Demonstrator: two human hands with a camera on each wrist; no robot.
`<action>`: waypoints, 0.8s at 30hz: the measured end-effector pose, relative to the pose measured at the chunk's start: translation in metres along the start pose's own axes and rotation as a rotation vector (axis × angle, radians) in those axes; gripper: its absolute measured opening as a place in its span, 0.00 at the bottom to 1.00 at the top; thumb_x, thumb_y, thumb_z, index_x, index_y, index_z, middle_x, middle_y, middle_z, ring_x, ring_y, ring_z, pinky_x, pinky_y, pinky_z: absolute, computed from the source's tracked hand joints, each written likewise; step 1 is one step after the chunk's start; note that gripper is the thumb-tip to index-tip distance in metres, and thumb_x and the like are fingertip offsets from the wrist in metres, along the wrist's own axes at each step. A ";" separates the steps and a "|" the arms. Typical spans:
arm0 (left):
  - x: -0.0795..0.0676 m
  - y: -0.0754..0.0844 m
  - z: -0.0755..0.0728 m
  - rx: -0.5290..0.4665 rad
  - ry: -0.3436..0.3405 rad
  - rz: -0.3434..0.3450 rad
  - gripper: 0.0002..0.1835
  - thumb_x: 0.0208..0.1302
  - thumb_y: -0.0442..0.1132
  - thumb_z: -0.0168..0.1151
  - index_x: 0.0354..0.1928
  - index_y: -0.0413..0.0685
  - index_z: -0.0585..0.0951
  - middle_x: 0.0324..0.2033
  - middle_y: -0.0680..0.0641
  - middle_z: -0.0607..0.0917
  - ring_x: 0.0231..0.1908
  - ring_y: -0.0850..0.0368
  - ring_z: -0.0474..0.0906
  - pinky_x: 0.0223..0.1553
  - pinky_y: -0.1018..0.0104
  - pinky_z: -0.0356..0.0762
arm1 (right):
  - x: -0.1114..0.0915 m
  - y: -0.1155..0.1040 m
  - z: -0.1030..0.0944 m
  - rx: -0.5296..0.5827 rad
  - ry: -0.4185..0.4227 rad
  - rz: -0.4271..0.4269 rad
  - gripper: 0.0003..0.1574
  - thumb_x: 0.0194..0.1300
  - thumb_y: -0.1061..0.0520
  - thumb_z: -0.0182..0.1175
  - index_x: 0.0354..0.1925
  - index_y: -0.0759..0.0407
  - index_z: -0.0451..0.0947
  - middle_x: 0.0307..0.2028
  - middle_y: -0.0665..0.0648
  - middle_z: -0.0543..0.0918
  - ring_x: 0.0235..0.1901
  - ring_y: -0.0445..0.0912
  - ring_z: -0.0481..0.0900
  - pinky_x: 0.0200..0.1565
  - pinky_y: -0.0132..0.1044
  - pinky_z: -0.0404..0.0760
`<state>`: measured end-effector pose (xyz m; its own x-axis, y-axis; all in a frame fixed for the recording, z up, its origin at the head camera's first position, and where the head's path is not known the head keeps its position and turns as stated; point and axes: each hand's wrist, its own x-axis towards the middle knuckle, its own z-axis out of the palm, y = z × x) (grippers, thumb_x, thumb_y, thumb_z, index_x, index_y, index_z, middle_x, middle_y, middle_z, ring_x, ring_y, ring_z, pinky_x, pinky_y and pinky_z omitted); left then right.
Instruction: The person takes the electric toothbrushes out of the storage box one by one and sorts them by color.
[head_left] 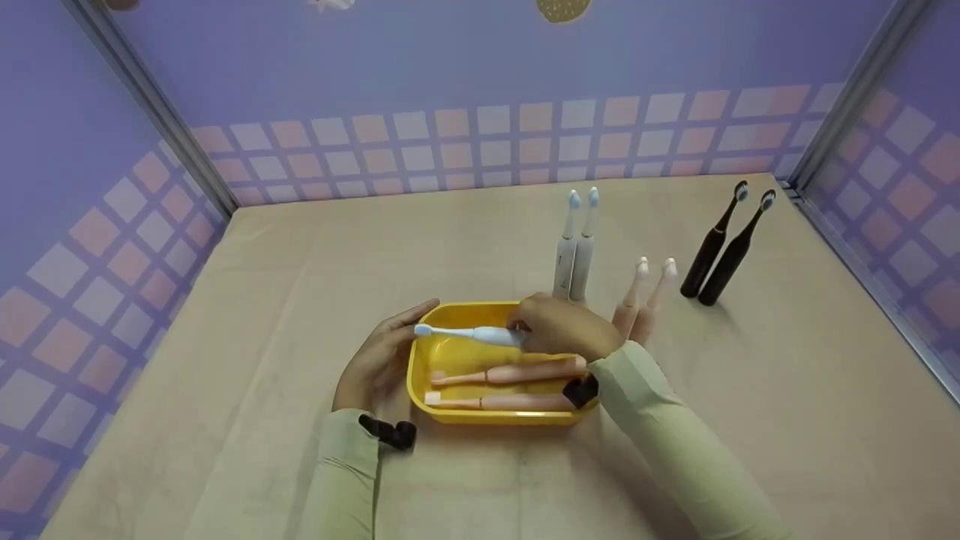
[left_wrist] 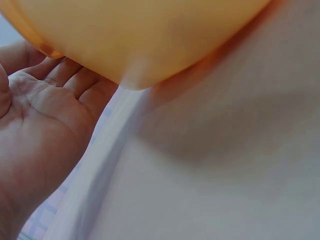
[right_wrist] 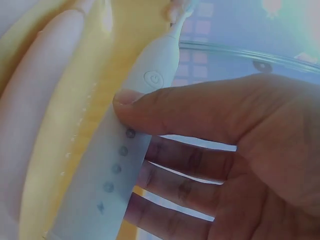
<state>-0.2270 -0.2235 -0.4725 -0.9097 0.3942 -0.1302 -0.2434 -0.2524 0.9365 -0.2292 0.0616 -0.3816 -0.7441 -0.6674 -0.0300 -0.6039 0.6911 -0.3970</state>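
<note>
"Where are the fingers?"

"The right hand [head_left: 559,324], near mid-frame in the head view, pinches a white toothbrush [head_left: 491,336]. In the right wrist view the thumb [right_wrist: 165,110] presses between its power button [right_wrist: 153,78] and indicator dots, with the other fingers reaching behind the handle."

"And the left hand [head_left: 382,352]?"

"Left of centre, fingers nearly straight against the side of the yellow basin [head_left: 487,418]. I can't tell how firmly they press."

"How would that brush handle?"

"Stiff and fairly light, I'd guess, weighted toward the thick handle. The casing looks smooth, perhaps slippery. I'd hold it mid-handle, as here, off the button; the thin neck and bristles look more delicate."

"Where is it exactly?"

"Over the basin's upper part, bristle end pointing left. Below it in the frame, two pink toothbrushes [head_left: 532,373] lie inside."

"Farther out?"

"A standing white pair [head_left: 564,262] above the right hand, a standing pink pair [head_left: 649,315] right of that, and a black pair [head_left: 705,262] at upper right."
</note>
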 end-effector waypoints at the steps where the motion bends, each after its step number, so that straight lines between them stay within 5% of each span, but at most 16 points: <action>1: 0.000 0.000 0.000 0.001 -0.003 0.001 0.30 0.71 0.36 0.50 0.73 0.47 0.60 0.70 0.44 0.64 0.64 0.53 0.70 0.65 0.60 0.69 | -0.001 -0.001 -0.002 -0.004 0.006 -0.011 0.10 0.57 0.66 0.60 0.35 0.56 0.85 0.30 0.50 0.82 0.30 0.44 0.72 0.33 0.33 0.71; 8: 0.000 -0.001 -0.001 0.007 -0.004 0.001 0.30 0.70 0.33 0.49 0.73 0.46 0.60 0.70 0.43 0.64 0.65 0.51 0.68 0.64 0.61 0.70 | -0.005 -0.006 -0.012 -0.028 0.050 -0.096 0.09 0.57 0.67 0.61 0.33 0.58 0.85 0.28 0.50 0.83 0.25 0.43 0.71 0.31 0.32 0.71; 15: 0.001 -0.001 -0.002 0.026 -0.015 0.018 0.26 0.72 0.31 0.43 0.71 0.35 0.59 0.75 0.47 0.53 0.74 0.54 0.48 0.70 0.60 0.59 | -0.012 -0.012 -0.026 0.008 0.094 -0.161 0.08 0.56 0.70 0.59 0.31 0.61 0.83 0.25 0.50 0.79 0.24 0.42 0.69 0.30 0.32 0.70; 24: 0.001 0.001 -0.002 0.038 -0.019 0.007 0.29 0.72 0.34 0.45 0.74 0.43 0.57 0.73 0.45 0.59 0.71 0.49 0.59 0.68 0.61 0.64 | -0.022 -0.015 -0.045 0.041 0.192 -0.238 0.11 0.57 0.68 0.62 0.41 0.67 0.83 0.31 0.58 0.82 0.29 0.45 0.72 0.33 0.34 0.74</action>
<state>-0.2286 -0.2249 -0.4724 -0.9047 0.4095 -0.1180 -0.2239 -0.2213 0.9492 -0.2166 0.0781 -0.3334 -0.6260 -0.7418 0.2408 -0.7586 0.5075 -0.4086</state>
